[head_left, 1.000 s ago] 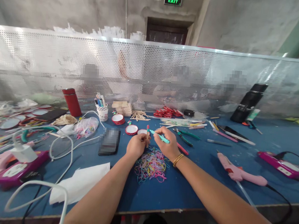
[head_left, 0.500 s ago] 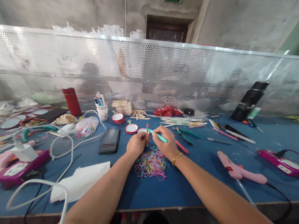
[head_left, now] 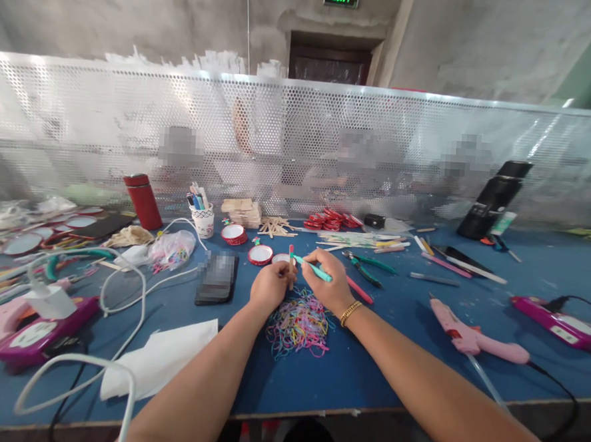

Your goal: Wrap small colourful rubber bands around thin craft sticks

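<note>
Upright between the fingertips of my left hand [head_left: 269, 287] is a thin wooden stick [head_left: 292, 250], its top end coloured red with a bit of green. My right hand [head_left: 329, 280] grips a turquoise marker pen [head_left: 320, 272], whose tip meets the stick just below its red end. Both hands are closed, above the far edge of a loose heap of multicoloured rubber bands [head_left: 299, 328]. Just beyond my left hand are a red-rimmed round white piece [head_left: 260, 254] and a similar one, partly hidden by my fingers. A pink-red pen [head_left: 360, 290] lies beside my right hand.
Green-handled pliers [head_left: 373, 266], wooden sticks [head_left: 276, 227] and red round pieces [head_left: 329, 219] lie farther back. A phone [head_left: 216, 279], white paper [head_left: 162, 356] and looping white cable are on the left. A pink glue gun [head_left: 469, 335] is right. A perforated metal screen [head_left: 261, 125] bounds the table.
Both hands stay in nearly the same place, with the pen still at the stick. Green shows more clearly on the stick's red end now.
</note>
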`<state>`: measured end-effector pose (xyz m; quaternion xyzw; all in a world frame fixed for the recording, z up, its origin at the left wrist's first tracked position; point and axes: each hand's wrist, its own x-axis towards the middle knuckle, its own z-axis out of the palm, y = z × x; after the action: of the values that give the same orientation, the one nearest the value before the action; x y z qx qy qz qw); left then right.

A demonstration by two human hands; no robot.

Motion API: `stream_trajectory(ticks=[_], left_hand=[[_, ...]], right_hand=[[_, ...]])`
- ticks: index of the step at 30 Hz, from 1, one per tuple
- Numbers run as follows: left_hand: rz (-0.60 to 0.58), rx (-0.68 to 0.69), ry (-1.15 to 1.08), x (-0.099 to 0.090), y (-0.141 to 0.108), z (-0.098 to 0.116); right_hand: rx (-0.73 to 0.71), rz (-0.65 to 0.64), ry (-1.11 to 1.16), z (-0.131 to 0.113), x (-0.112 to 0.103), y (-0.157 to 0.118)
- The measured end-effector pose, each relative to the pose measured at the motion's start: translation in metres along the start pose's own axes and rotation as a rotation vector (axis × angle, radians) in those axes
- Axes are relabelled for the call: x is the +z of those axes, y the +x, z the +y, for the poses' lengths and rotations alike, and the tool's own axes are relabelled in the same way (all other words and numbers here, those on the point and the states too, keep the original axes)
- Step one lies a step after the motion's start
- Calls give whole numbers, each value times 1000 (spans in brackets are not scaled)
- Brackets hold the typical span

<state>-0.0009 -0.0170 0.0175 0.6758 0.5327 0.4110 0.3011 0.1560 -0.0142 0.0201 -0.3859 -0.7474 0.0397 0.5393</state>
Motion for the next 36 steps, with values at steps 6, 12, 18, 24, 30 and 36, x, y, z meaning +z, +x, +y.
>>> stream_trajectory(ticks=[6, 12, 18, 24, 30, 36], left_hand=[[26, -18, 56, 1, 2, -4], [24, -5, 39, 1, 2, -6], [42, -16, 67, 2, 3, -8], [34, -6, 79, 0, 1, -3], [38, -18, 79, 1, 2, -5], [40, -7, 67, 2, 2, -5]], right_hand=[[4, 11, 21, 1, -1, 0], [-3, -11, 14, 2, 1, 0], [-7, 28, 24, 2, 0, 1], [-9, -4, 25, 2, 1, 0], [-22, 24, 43, 2, -1, 0], [-42, -15, 37, 2, 2, -1]])
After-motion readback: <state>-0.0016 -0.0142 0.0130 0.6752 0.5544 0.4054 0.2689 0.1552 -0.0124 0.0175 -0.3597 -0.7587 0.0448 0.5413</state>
